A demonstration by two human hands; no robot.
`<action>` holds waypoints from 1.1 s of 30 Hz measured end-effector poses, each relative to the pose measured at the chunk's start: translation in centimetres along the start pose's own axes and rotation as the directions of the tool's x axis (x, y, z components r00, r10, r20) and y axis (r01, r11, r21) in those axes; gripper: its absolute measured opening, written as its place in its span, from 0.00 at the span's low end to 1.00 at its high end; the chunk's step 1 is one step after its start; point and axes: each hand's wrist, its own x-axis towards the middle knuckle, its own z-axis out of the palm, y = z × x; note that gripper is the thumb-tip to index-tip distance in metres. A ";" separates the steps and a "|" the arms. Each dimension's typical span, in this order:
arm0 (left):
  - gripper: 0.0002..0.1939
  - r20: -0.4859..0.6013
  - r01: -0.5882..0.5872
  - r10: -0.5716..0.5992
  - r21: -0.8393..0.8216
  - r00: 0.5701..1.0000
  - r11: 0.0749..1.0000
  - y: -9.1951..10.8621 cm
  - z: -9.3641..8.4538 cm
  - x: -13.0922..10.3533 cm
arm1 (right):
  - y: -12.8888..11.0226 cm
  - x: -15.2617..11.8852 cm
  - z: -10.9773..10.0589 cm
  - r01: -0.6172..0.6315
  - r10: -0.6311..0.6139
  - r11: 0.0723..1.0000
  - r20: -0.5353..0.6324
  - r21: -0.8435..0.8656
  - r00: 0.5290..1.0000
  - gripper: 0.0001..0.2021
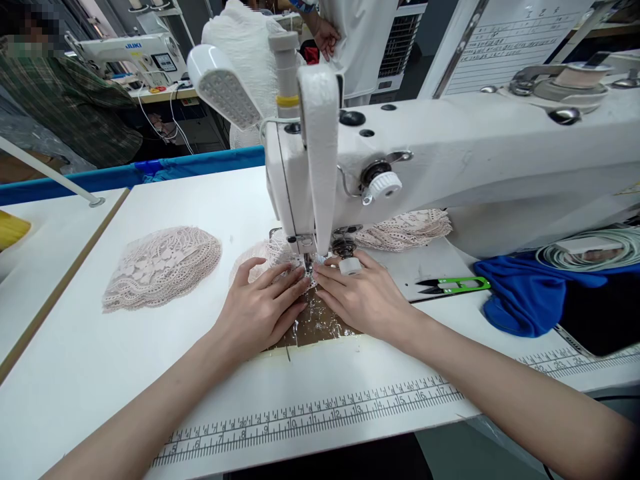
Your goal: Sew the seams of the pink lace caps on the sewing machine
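At the white sewing machine (465, 147), your left hand (263, 300) and right hand (365, 293) flatten pale-pink lace (280, 249), grip spread, pinching nothing; drift toward the metal presser foot (308, 263), you're jabbed.

Background worktable (157, 97) (pale-edged), upper left

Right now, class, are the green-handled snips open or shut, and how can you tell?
The green-handled snips are open: their two dark blade tips stand apart.
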 end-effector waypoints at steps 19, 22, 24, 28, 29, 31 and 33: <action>0.16 -0.018 0.020 -0.020 -0.007 1.000 1.000 -0.6 0.5 0.4 | 0.3 0.2 0.3 -0.056 0.055 0.998 0.060 0.007 0.997 0.13; 0.16 -0.019 0.026 -0.026 -0.012 0.999 1.000 -0.6 0.6 0.4 | 0.2 0.2 0.4 -0.060 0.061 0.998 0.072 -0.011 0.996 0.13; 0.17 -0.016 0.025 -0.025 -0.010 1.000 1.000 -0.6 0.6 0.4 | 0.2 0.3 0.4 -0.062 0.063 0.998 0.075 -0.020 0.995 0.13; 0.16 -0.019 0.019 -0.019 -0.006 1.000 1.000 -0.6 0.6 0.4 | 0.2 0.3 0.4 -0.062 0.063 0.998 0.076 -0.023 0.995 0.13; 0.16 -0.018 0.021 -0.021 -0.007 1.000 1.000 -0.6 0.6 0.4 | 0.2 0.3 0.4 -0.062 0.063 0.998 0.076 -0.021 0.995 0.13; 0.17 -0.013 0.024 -0.024 -0.008 1.000 1.000 -0.6 0.6 0.3 | 0.2 0.4 0.4 -0.062 0.063 0.998 0.071 -0.015 0.996 0.13; 0.17 -0.007 0.020 -0.020 -0.003 1.000 1.000 -0.5 0.6 0.3 | 0.2 0.4 0.4 -0.059 0.060 0.998 0.066 -0.011 0.996 0.12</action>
